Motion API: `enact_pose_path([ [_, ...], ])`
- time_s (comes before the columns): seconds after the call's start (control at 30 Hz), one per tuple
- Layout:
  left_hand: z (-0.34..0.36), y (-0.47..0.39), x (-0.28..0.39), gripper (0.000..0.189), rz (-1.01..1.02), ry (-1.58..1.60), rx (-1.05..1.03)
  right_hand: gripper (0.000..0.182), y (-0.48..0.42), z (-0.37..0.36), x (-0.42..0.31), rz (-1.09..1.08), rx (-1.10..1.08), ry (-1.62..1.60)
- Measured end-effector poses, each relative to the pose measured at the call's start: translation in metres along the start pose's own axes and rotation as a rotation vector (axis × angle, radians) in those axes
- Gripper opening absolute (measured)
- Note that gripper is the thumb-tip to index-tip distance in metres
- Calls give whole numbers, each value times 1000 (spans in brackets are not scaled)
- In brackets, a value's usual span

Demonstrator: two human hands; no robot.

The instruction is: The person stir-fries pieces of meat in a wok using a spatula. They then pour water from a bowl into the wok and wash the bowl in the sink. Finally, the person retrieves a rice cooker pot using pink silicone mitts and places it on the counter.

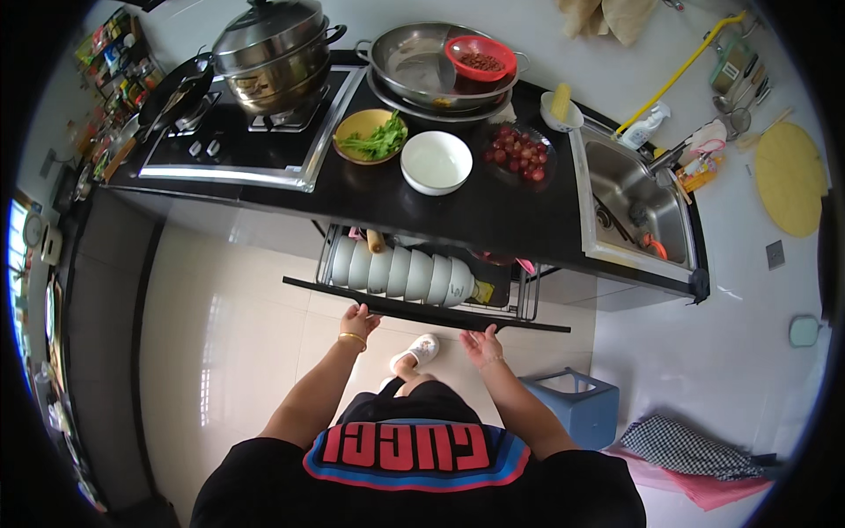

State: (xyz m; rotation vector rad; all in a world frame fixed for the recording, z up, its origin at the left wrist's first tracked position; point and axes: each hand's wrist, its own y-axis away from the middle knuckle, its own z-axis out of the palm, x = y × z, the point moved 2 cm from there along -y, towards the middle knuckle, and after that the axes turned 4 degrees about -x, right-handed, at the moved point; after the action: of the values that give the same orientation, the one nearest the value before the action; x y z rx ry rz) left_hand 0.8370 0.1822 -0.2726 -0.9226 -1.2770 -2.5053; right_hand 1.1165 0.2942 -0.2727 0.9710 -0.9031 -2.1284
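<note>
A pull-out drawer with a black front panel point(422, 315) stands out from under the counter. My left hand point(358, 323) is at the outer side of this panel, left of its middle, with fingertips on its top edge. Farther right, my right hand point(482, 345) touches the same panel, its lower fingers partly spread. Inside the wire drawer, a row of nested white bowls point(404, 272) lies on its side. A wooden rolling-pin-like handle point(375, 241) rests at the back, and a small yellow packet point(484, 291) sits beside the last bowl.
On the black counter point(370, 204) stand a white bowl point(436, 163), a bowl of green herbs point(371, 136), grapes point(519, 154) and wide steel pans point(412, 63). A steamer pot point(270, 63) is on the gas hob. The sink point(634, 191) is right; a blue stool point(581, 409) stands below.
</note>
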Motion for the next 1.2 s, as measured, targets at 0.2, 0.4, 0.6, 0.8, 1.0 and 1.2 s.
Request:
enact_pose_path([
  [0.2,-51,61,-34,11,38,-65,4,63,58,-54,32,186,-97,136],
  [0.4,-69,92,-48,12,27,-92,62,59,93,-71,20,446,-95,408],
  [0.6,-53,107,-38,17,39,-184,228,40,89,-51,-55,474,-314,830],
  [0.8,20,139,-25,36,833,-1082,501,31,-24,-36,-124,53,-38,853],
  [1.0,139,70,-75,32,545,-949,28,54,-139,8,-139,42,169,944],
  [1.2,196,-12,-120,45,273,-996,108,17,-153,24,-151,-166,167,1328],
])
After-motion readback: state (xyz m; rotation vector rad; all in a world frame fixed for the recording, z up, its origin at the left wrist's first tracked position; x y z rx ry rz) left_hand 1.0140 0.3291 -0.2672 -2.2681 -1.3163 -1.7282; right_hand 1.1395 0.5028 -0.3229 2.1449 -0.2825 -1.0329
